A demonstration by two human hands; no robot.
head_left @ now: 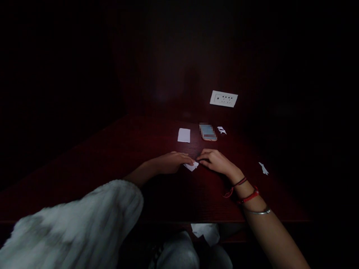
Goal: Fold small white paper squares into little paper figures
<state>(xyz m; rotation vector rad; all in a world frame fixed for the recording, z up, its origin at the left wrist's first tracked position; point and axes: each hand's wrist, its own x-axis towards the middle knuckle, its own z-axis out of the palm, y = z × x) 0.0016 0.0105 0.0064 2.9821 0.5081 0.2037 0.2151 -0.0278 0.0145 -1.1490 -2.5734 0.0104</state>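
Both my hands meet over a small white folded paper on the dark red table. My left hand lies on the paper's left side with its fingertips pinching or pressing it. From the right, my right hand pinches the paper's edge with closed fingers. Most of the paper is hidden under my fingers. My left arm wears a fluffy white sleeve. Red string bracelets and a thin metal bangle sit on my right wrist.
Behind my hands lie a white paper square, a phone and a small folded paper shape. Another paper shape lies at the right. A white wall socket is on the back panel. The surroundings are very dark.
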